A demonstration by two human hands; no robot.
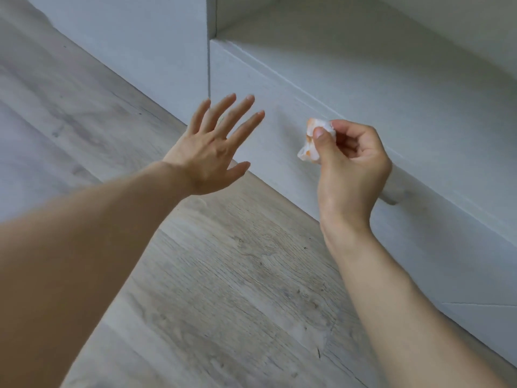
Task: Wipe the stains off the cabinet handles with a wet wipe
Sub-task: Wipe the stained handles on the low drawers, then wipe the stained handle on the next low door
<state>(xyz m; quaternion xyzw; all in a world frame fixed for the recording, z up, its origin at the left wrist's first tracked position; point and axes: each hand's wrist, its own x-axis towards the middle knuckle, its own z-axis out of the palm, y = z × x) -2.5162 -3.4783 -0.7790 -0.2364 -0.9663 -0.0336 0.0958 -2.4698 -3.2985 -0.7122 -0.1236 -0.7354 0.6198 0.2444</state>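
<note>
My right hand (351,169) pinches a crumpled white wet wipe (314,141) with orange stains on it, held in front of the white cabinet drawer front (279,130). A white cabinet handle (396,191) shows partly behind my right hand; most of it is hidden. My left hand (212,148) is spread with straight fingers, hovering near the left end of the drawer front and holding nothing. Whether its fingertips touch the cabinet is unclear.
The white cabinet has an open shelf recess (363,46) above the drawer and a closed panel (140,51) to the left. Grey wood-look floor (223,275) runs along the cabinet's base.
</note>
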